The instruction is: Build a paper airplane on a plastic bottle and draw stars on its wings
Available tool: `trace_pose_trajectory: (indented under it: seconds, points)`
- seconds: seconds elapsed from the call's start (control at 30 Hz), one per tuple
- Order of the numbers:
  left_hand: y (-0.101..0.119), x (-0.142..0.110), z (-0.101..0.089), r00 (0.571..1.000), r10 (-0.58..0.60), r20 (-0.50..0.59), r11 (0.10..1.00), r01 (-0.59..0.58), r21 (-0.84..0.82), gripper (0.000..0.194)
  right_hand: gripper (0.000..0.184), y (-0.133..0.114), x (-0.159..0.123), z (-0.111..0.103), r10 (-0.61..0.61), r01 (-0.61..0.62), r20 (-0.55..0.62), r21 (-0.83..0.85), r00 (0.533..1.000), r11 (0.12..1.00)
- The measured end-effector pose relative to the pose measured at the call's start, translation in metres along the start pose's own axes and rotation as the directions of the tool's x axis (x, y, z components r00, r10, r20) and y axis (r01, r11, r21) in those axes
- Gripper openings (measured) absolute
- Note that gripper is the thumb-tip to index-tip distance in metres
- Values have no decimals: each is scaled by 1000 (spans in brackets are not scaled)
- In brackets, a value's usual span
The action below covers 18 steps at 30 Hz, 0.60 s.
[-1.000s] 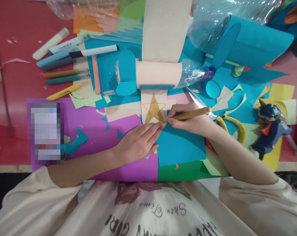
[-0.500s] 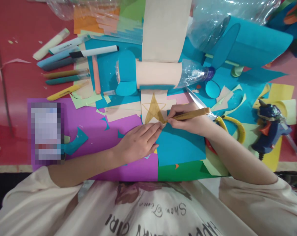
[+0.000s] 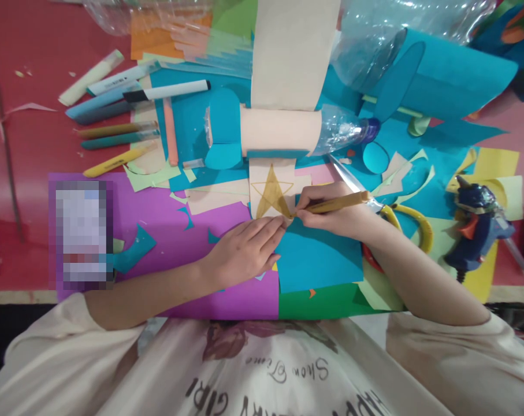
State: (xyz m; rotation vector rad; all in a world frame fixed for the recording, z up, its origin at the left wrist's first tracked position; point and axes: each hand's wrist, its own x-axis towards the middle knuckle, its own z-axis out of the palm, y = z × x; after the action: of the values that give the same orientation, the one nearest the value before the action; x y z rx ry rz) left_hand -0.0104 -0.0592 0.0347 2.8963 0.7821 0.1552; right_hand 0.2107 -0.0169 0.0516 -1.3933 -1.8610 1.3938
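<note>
My right hand (image 3: 329,211) grips a brown marker pen (image 3: 342,202), its tip at the lower right point of a star (image 3: 272,190). The star is drawn on a cream paper strip (image 3: 257,167) and is partly coloured in yellow-brown. Flat over the lower end of that strip lies my left hand (image 3: 248,248), fingers stretched out and close to the pen tip. The strip comes out beneath a plastic bottle (image 3: 342,127) wrapped in cream paper (image 3: 281,130), with blue paper pieces (image 3: 224,124) at its left end.
Yellow-handled scissors (image 3: 411,222) lie beside my right wrist, partly under it. A blue glue gun (image 3: 472,231) rests at the right. Several markers (image 3: 114,110) lie at the upper left, above a blurred phone (image 3: 82,231). Paper scraps cover purple paper (image 3: 170,231) and blue sheets.
Almost nothing differs. Both hands and the marker pen stay in place over the star; the whole view shifts very slightly.
</note>
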Motion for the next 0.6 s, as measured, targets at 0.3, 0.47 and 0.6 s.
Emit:
trace_pose_trajectory:
  seconds: [0.3, 0.47, 0.6]
  points:
    - [0, 0, 1, 997, 46, -55, 999, -45, 17, 41, 19, 2, 4, -4, -1, 11, -71, 140, 997, 990]
    - [1, 0, 1, 979, 120, -164, 993, -115, 40, 33, 14, 4, 5, -4, -48, 76, -208, 127, 977, 989]
    - [1, 0, -2, 969, 146, -197, 989, -151, -7, 31, 15, 6, 5, -6, -73, 96, -198, 109, 977, 989]
